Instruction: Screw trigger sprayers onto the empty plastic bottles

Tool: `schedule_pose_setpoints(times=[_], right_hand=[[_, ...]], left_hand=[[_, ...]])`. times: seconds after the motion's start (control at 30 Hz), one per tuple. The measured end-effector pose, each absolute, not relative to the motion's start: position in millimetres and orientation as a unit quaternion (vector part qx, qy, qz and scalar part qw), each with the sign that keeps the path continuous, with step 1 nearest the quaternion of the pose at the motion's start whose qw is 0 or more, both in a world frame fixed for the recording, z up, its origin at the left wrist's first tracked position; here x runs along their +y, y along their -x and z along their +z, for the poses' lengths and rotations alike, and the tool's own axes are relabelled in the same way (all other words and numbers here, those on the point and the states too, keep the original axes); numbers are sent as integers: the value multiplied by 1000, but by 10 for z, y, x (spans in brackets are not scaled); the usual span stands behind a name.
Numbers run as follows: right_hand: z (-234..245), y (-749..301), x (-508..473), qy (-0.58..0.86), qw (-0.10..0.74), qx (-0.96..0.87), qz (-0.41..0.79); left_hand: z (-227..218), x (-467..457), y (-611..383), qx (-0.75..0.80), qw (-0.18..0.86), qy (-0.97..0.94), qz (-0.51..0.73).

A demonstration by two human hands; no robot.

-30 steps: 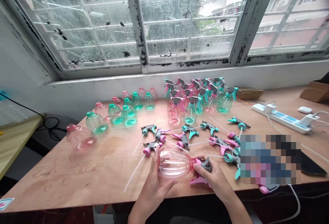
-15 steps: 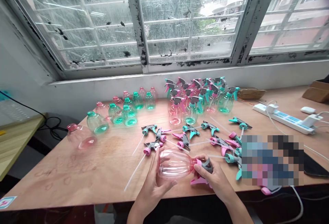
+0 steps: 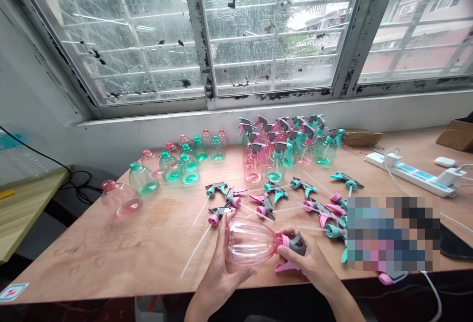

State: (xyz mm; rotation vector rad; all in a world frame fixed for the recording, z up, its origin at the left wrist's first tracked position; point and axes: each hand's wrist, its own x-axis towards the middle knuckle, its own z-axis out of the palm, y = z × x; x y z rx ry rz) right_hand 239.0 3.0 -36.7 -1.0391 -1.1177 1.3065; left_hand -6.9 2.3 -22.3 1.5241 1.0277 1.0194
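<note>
A clear pink bottle (image 3: 248,243) lies on its side over the near edge of the wooden table (image 3: 121,248), base to the left. My left hand (image 3: 219,271) is wrapped round its body. My right hand (image 3: 309,263) pinches the pink collar of a grey and pink trigger sprayer head (image 3: 292,249) seated on the bottle's neck. Loose sprayer heads (image 3: 271,198) with white dip tubes lie just beyond both hands.
Several bare pink and green bottles (image 3: 177,164) stand at the back left. Finished bottles with sprayers (image 3: 288,144) cluster under the window. A white power strip (image 3: 410,174) with plugs lies at the right. A blurred patch covers the near right.
The bottle and both hands have stayed in nearly the same place; my right fingers have shifted slightly round the collar. The view has tilted a little.
</note>
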Motion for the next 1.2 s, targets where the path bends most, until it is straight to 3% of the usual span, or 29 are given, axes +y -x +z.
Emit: schedule_pose_setpoints(times=[1.2], right_hand=[[-348,-2403,33,427,522,-469,570]], left_hand=[[-201,42,27,459,456,-636,421]])
